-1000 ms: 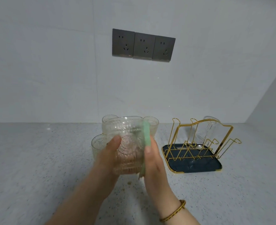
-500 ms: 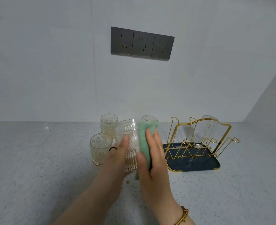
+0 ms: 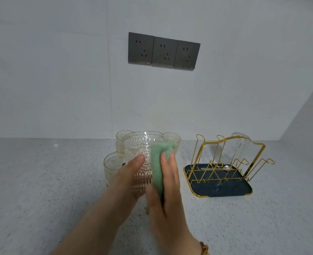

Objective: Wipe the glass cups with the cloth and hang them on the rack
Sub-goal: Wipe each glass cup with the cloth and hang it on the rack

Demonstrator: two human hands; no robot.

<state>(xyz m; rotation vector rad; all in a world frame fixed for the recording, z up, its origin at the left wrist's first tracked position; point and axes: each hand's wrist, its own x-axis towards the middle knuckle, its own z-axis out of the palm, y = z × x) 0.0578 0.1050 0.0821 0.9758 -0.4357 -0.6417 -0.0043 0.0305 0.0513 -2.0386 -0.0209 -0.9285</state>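
Note:
My left hand grips an embossed clear glass cup, held up above the counter in front of me. My right hand presses a green cloth against the cup's right side, its fingers lying over the cloth. Three more embossed cups stand behind: one at the left, one at the back left, one at the back right. The gold wire rack stands to the right on a dark tray. One clear glass hangs upside down on it.
The speckled grey counter runs from the white wall toward me. Three dark wall sockets sit above the cups. A side wall closes the right end behind the rack.
My right hand has turned from the cup's far side onto its near right side and slid the cloth down it. The cup has dropped a little lower.

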